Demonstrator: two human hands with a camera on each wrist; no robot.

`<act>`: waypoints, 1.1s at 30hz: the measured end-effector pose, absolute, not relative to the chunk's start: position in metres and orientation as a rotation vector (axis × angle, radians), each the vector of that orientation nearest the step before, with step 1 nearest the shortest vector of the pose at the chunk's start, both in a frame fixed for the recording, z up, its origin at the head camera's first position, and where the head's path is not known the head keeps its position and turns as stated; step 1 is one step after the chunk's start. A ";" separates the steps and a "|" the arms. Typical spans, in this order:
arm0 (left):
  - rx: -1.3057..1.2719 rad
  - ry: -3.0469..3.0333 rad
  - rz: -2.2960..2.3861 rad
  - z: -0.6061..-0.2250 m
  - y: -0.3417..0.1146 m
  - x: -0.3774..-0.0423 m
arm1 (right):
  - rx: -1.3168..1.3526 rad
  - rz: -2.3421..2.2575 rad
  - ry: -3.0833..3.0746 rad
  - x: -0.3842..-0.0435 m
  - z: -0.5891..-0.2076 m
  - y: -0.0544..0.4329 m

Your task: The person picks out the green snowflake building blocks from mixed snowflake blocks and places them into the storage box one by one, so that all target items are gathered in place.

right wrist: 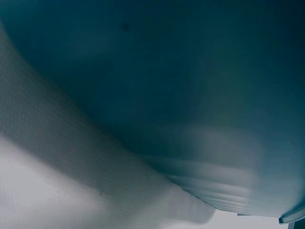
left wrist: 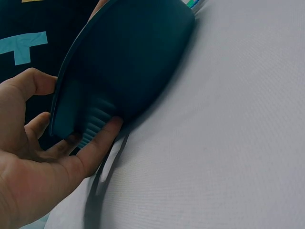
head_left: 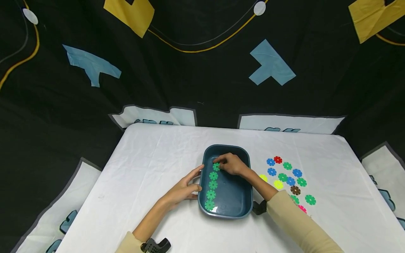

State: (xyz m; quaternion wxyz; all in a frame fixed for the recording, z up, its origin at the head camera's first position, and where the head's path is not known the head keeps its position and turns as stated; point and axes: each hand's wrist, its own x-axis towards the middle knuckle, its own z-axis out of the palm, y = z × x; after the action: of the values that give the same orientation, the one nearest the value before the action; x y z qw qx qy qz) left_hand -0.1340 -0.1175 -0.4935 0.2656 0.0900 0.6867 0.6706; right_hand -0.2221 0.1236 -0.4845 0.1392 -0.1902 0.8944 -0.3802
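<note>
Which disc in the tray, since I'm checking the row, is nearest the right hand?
The far end green disc, by the right hand; the other four discs lie farther away.

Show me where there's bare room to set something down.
White tablecloth lies bare left of the left hand and beyond the tray; inside, the near-right corner is too. Crowded: right of the tray, scattered colourful discs; the tray's left side, green discs.

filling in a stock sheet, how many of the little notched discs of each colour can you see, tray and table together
green discs: 10 (5 in the tray, 5 on the table)
blue discs: 4
yellow discs: 2
red disc: 1
brown disc: 1
pink disc: 1
total visible: 19; the right sleeve could hide more
</note>
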 end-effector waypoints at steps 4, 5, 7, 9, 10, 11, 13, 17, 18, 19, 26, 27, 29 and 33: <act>0.245 1.855 1.811 -0.493 -0.118 -0.134 | -0.566 -1.079 2.609 -0.222 -0.484 0.124; 0.244 1.857 1.811 -0.493 -0.118 -0.134 | -0.566 -1.081 2.612 -0.221 -0.484 0.124; 0.242 1.858 1.811 -0.493 -0.117 -0.134 | -0.560 -1.089 2.618 -0.221 -0.484 0.124; 0.241 1.861 1.809 -0.493 -0.118 -0.134 | -0.559 -1.103 2.618 -0.221 -0.485 0.123; 0.241 1.861 1.808 -0.494 -0.118 -0.134 | -0.556 -1.112 2.618 -0.221 -0.485 0.123; 0.240 1.862 1.808 -0.494 -0.118 -0.133 | -0.555 -1.121 2.615 -0.221 -0.486 0.123; 0.240 1.863 1.808 -0.494 -0.118 -0.133 | -0.545 -1.138 2.610 -0.221 -0.486 0.122; 0.238 1.863 1.812 -0.494 -0.118 -0.133 | -0.528 -1.162 2.604 -0.221 -0.485 0.123; 0.239 1.863 1.812 -0.494 -0.117 -0.133 | -0.525 -1.169 2.600 -0.221 -0.484 0.123; 0.240 1.862 1.812 -0.494 -0.117 -0.133 | -0.523 -1.176 2.597 -0.221 -0.484 0.124; 0.243 1.868 1.807 -0.494 -0.118 -0.133 | -0.563 -1.298 2.532 -0.213 -0.461 0.137; 0.243 1.872 1.807 -0.494 -0.118 -0.133 | -0.574 -1.313 2.526 -0.212 -0.457 0.141; 0.240 1.879 1.806 -0.494 -0.118 -0.133 | -0.591 -1.345 2.506 -0.208 -0.447 0.149; 0.240 1.884 1.808 -0.495 -0.118 -0.133 | -0.561 -1.395 2.489 -0.199 -0.431 0.174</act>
State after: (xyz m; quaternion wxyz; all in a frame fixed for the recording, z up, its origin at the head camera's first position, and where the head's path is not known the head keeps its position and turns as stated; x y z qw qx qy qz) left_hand -0.1330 -0.1177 -0.4952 0.2567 0.0885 0.6944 0.6664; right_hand -0.1994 0.1737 -0.4308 0.1164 -0.1914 0.8501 -0.4765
